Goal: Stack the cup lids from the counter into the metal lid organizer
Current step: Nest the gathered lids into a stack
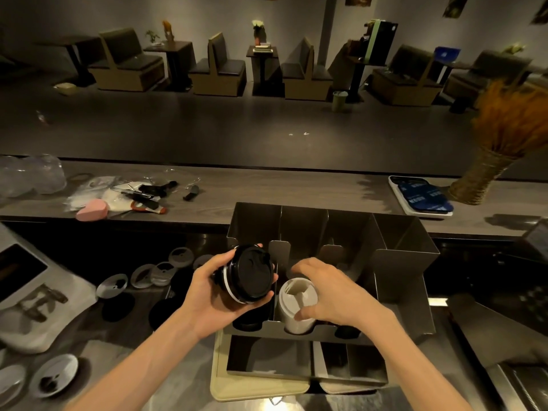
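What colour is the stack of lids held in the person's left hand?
Black, with one white lid's rim showing in the stack of lids that the left hand grips; head view.

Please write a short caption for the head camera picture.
Left hand holds black lids; right hand sets white lids into metal organizer.

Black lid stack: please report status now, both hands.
Left hand grips stack of black plastic lids above metal lid organizer. Right hand holds white lid stack in middle slot. Nothing blocking.
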A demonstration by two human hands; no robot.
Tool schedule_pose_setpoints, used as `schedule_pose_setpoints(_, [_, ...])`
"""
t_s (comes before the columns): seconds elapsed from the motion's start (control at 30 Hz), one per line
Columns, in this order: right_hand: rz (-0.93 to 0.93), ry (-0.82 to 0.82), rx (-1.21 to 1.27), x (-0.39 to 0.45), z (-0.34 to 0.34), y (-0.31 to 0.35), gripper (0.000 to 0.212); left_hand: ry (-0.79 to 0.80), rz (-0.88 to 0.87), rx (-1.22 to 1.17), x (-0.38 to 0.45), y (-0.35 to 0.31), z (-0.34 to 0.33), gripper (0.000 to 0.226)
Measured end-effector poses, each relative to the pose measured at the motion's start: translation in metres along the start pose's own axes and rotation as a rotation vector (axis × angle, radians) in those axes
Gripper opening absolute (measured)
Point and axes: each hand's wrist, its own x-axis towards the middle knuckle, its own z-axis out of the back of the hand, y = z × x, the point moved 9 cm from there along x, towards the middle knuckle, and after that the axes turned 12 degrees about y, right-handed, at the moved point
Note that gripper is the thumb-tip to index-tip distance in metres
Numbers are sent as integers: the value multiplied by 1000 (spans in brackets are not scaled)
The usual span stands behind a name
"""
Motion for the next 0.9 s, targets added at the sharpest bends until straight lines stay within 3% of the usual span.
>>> schedule_pose_setpoints(0.17, [-62, 54, -61, 0, -9, 2, 91, 14, 9, 6, 4, 0, -3, 80])
schedule_pose_setpoints(0.37, [-138, 32, -302, 3, -13, 12, 96, 23, 16, -6, 5, 3, -6, 78])
schedule_pose_setpoints(0.47, [-144, -32, -145, -6, -3, 8, 84, 40, 7, -22, 6, 3, -7, 81])
schedule_pose_setpoints(0.57, [-10, -279, 196, -26, 29, 16, 62, 66, 3, -2, 7, 0, -8, 88])
schedule_pose_setpoints(0.67, [128, -356, 491, -40, 46, 35, 69, 37, -6, 52, 9, 3, -7, 86])
schedule_pose_setpoints(0.77, [178, -326, 432, -44, 42, 59, 82, 21, -9, 92, 11, 9, -12, 80])
schedule_pose_setpoints(0.9, [232, -464, 514, -56, 52, 54, 68, 59, 16, 67, 16, 15, -23, 74])
